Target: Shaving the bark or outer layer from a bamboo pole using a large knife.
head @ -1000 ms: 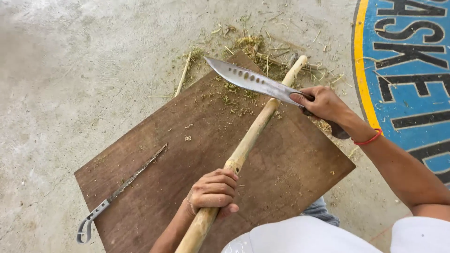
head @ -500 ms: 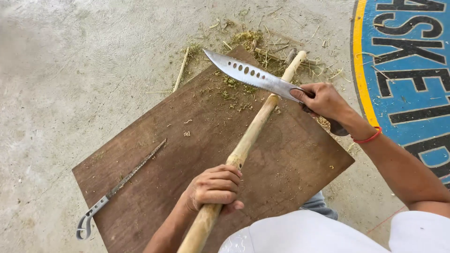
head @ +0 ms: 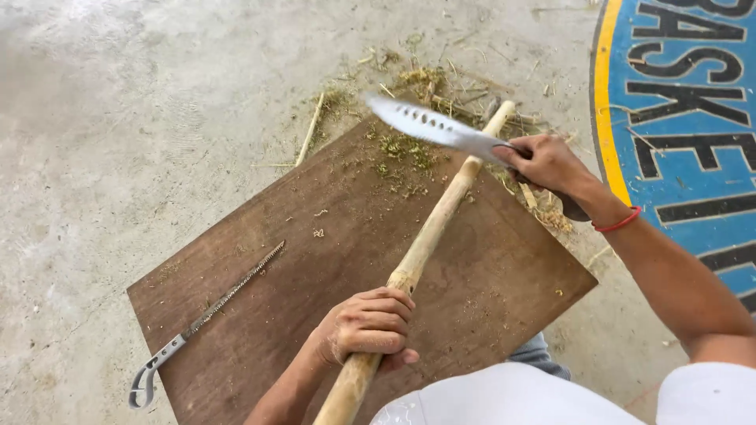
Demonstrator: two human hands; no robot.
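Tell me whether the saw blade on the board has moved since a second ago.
No. The saw blade lies at the same spot and angle on the brown board, near its left corner.

A round blue floor sign, yellow-rimmed, black-lettered, lies far right.

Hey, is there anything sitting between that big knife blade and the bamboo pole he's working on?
Nothing visible. The right hand holds the knife right over the bamboo pole, which the left hand grips. The saw blade lies apart on the board.
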